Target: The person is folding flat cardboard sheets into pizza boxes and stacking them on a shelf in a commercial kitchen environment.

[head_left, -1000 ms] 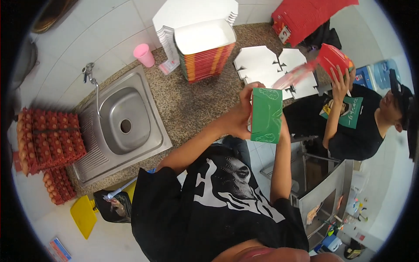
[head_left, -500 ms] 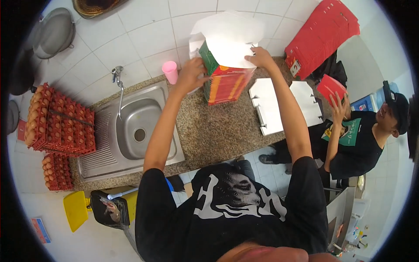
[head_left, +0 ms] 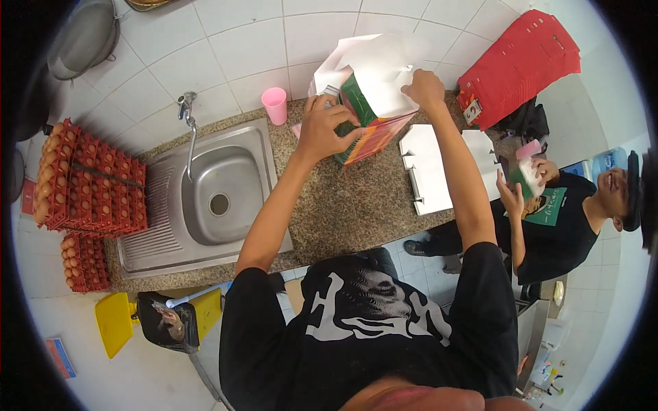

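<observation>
A stack of folded cardboard food boxes [head_left: 384, 137], red, yellow and green outside, stands on the counter before me. On top, a box with a white inner face [head_left: 389, 89] has its flaps partly raised. My left hand [head_left: 326, 129] curls round the near left corner, thumb and fingers closed at the green side panel [head_left: 358, 100]. At the far right edge, the bent fingers of my right hand [head_left: 425, 89] grip the white flap. Some fingertips are hidden behind the cardboard. White opened-out box sheets [head_left: 428, 164] lie flat to the right.
A steel sink [head_left: 219, 185] lies left of the stack, beside egg trays [head_left: 96, 181]. A pink cup [head_left: 274, 106] stands near the wall. Red flat boxes [head_left: 517, 68] are piled far right. A co-worker [head_left: 562, 219] on the right folds a green and white box [head_left: 528, 177].
My left hand has shifted right and closed in on the stack's corner. The top flaps have tilted. The co-worker's red box has turned, showing green and white, with both hands on it.
</observation>
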Demonstrator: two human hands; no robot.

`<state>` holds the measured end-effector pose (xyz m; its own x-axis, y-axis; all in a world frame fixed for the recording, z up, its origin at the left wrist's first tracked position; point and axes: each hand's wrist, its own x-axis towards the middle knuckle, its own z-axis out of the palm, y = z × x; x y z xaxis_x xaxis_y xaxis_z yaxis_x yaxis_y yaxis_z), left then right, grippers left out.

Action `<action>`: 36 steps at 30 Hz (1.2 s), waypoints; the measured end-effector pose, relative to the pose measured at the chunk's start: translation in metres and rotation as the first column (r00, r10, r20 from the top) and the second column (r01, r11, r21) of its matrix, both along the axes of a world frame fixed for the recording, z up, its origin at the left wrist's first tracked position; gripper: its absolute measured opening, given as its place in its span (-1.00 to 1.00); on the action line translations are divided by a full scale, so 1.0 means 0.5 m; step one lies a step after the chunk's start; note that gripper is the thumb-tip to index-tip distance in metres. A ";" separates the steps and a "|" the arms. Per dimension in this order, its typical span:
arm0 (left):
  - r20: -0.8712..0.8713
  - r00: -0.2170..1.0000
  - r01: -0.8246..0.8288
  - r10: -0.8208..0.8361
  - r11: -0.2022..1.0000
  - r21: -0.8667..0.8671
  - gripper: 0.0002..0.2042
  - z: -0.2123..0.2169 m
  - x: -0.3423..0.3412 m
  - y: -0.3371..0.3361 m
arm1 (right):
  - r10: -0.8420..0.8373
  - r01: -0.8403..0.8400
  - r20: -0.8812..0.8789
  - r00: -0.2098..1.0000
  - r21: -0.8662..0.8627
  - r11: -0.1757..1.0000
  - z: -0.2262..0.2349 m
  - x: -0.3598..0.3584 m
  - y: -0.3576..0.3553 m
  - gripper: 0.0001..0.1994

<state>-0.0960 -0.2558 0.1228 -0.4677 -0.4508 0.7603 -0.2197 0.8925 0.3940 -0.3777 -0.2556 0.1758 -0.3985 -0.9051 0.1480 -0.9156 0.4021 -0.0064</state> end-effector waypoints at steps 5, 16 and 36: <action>0.120 0.993 0.021 -0.020 1.000 -0.003 -0.73 0.004 -0.015 -0.013 | -0.032 0.032 -0.084 0.996 -0.001 0.999 0.008 0.017 0.012 -0.51; 0.030 0.997 -0.069 0.071 0.995 -0.077 -0.72 -0.013 -0.033 0.006 | 0.476 -0.442 0.350 0.807 -0.176 0.879 -0.008 0.199 0.179 -0.80; 0.102 0.961 -0.274 0.255 0.915 0.295 -0.06 -0.054 -0.052 0.011 | 0.401 -0.384 0.124 0.908 -0.144 0.912 -0.023 0.253 0.039 -0.71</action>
<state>-0.1221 -0.2502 0.0956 -0.3396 -0.7688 0.5419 -0.4632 0.6381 0.6150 -0.2514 -0.2364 0.1644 -0.0399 -0.9733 0.2261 -0.9840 -0.0010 -0.1780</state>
